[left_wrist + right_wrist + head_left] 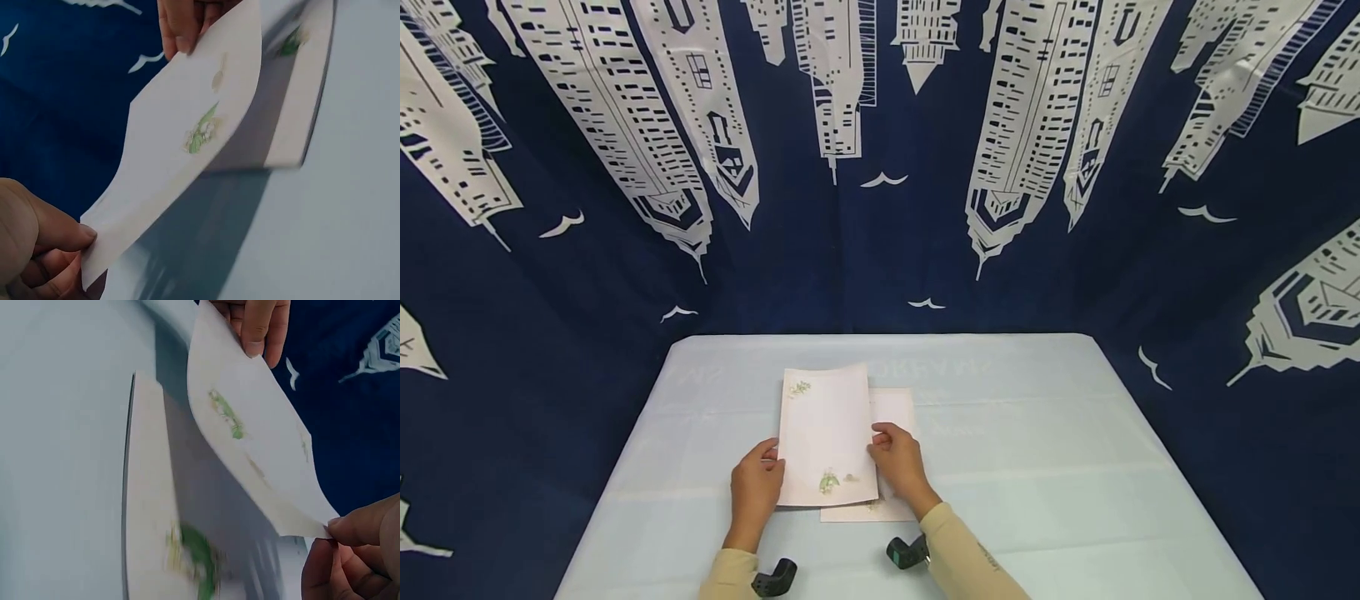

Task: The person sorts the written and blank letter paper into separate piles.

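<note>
A pale pink sheet of paper [827, 433] with small green floral prints is held up above the table by both hands. My left hand [757, 486] pinches its left edge between thumb and fingers. On the opposite edge, my right hand [901, 460] pinches it the same way. The sheet bows between the two grips, as the left wrist view shows. Below it and a little to the right lies a matching stack of paper [895, 510], flat on the table and partly covered by the raised sheet. In the right wrist view the stack [147, 487] shows a thin dark edge.
The white-covered table [1037, 467] spreads out around the paper. Behind and beside it hangs a dark blue cloth [880, 250] with white building and bird prints. Black wrist devices [907, 552] sit at both sleeves, low over the front of the table.
</note>
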The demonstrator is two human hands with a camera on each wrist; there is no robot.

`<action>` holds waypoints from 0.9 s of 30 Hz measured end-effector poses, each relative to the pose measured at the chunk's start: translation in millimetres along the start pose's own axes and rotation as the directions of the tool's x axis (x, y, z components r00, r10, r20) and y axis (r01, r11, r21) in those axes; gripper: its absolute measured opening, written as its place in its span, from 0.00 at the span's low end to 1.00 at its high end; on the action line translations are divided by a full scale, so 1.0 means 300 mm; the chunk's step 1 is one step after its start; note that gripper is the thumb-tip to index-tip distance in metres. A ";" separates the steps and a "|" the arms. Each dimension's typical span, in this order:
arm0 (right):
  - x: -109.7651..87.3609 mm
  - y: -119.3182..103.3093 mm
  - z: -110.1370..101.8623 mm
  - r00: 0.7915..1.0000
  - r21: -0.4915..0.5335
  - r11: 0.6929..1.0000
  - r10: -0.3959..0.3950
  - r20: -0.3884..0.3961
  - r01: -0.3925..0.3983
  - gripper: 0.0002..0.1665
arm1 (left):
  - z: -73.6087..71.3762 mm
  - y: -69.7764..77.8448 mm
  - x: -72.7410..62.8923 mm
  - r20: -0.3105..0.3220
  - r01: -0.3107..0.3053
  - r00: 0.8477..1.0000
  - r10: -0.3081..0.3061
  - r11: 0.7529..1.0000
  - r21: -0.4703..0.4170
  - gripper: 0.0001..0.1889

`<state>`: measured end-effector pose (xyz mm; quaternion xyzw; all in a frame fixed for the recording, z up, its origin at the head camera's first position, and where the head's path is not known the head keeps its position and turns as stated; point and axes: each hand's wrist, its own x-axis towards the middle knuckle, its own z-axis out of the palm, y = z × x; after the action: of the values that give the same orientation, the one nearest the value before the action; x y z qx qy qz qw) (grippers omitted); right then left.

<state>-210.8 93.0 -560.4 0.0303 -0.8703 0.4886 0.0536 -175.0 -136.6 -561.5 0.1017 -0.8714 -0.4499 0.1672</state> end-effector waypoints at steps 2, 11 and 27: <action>0.008 -0.023 0.031 1.000 0.014 1.000 0.006 0.020 -0.006 0.17 | -0.038 -0.014 0.013 -0.009 0.018 1.000 -0.018 1.000 0.017 0.16; 0.021 -0.086 0.176 0.996 0.009 1.000 -0.026 0.085 0.026 0.17 | -0.174 -0.096 0.040 -0.044 0.092 0.995 -0.089 0.992 0.081 0.14; -0.014 -0.116 0.239 0.955 -0.047 0.997 -0.040 0.295 0.057 0.16 | -0.223 -0.191 0.021 -0.021 0.133 0.991 -0.131 0.976 0.172 0.14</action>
<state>-207.6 13.6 -568.7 0.1225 -0.8808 0.4529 -0.0637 -153.8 -221.8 -571.0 0.1755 -0.8977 -0.3821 0.1315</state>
